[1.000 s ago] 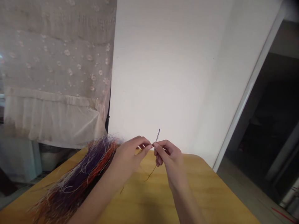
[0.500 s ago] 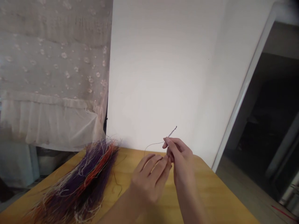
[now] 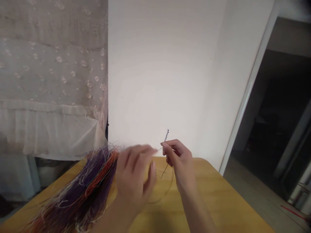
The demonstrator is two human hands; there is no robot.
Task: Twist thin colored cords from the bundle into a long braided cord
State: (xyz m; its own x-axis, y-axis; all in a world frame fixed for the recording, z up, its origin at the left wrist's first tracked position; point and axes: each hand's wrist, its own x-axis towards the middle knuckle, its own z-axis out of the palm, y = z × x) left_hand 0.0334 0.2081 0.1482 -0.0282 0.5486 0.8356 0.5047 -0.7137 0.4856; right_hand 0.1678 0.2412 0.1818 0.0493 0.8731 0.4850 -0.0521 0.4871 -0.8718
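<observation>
White wall (image 3: 157, 74) behind, wooden table (image 3: 204, 200) below. Right hand (image 3: 164, 146): thumb and index pinched on a thin dark twisted cord (image 3: 166, 136), knobbly end poking up above the pinch, loose tails hanging below. Left hand (image 3: 134, 168) is blurred: fingers part curled, thumb spread away; a fine strand runs from the right pinch to its fingertips, can't tell if gripped. Risk, my read: twist unwinds if the right pinch slackens; tails could tangle if the left drags across them. Pose: forearms rise from the bottom edge, hands near each other, apart. Purple-orange fibre bundle (image 3: 84, 184) lies left of both.
</observation>
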